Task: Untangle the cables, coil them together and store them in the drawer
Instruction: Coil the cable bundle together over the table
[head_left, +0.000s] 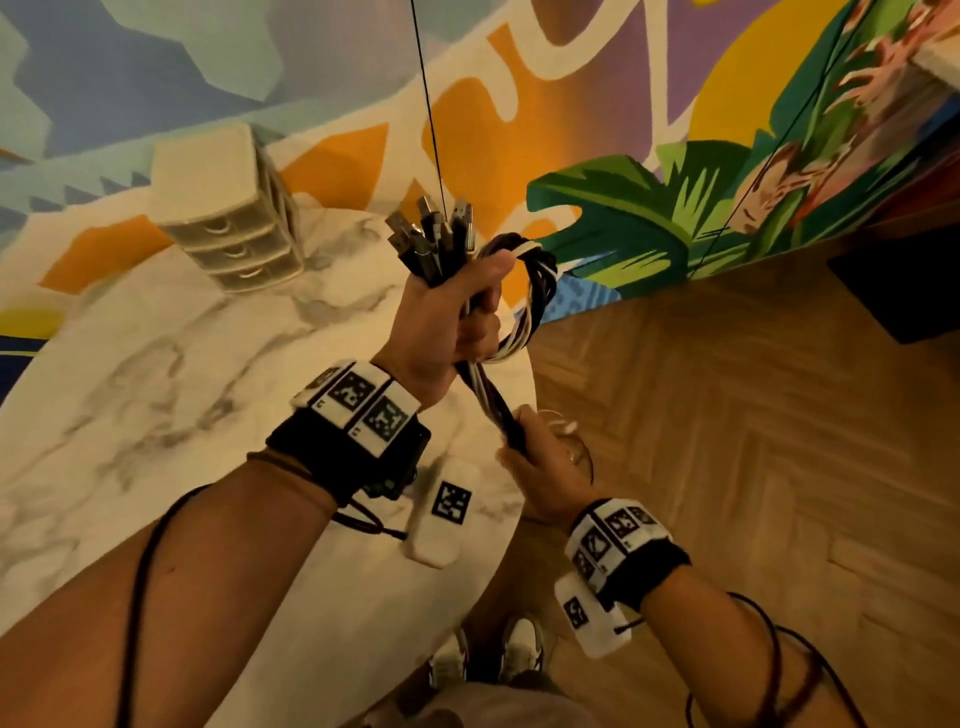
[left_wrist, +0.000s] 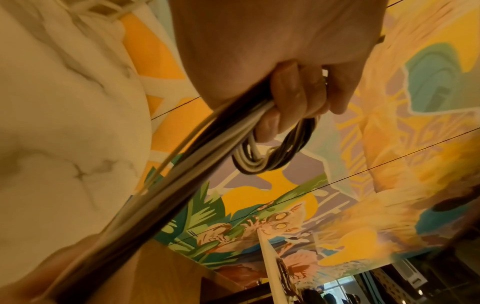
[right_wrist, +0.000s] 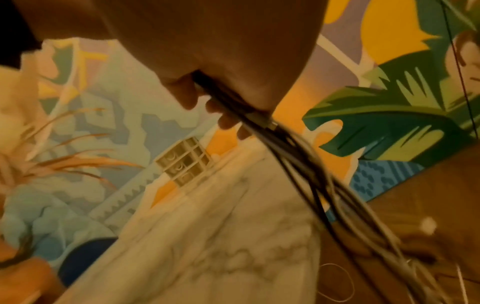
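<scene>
A bundle of black and white cables (head_left: 524, 312) is looped in my left hand (head_left: 447, 322), which grips it above the table's right edge. Several USB plugs (head_left: 436, 234) stick up out of that fist. In the left wrist view the fingers (left_wrist: 291, 98) curl round the strands and a small coil (left_wrist: 272, 152) hangs below them. The straight part of the bundle (head_left: 498, 410) runs down to my right hand (head_left: 540, 467), which grips it lower and nearer to me. In the right wrist view the cables (right_wrist: 259, 121) leave that fist (right_wrist: 228, 102) and trail away, blurred. A beige drawer unit (head_left: 228, 208) stands at the table's far side, its three drawers closed.
The round marble table (head_left: 182, 364) fills the left; its edge curves under my hands. Wooden herringbone floor (head_left: 727, 441) lies to the right, with a dark box (head_left: 904, 291) at the far right. A painted wall stands behind, and a thin black wire (head_left: 428, 104) hangs in front of it.
</scene>
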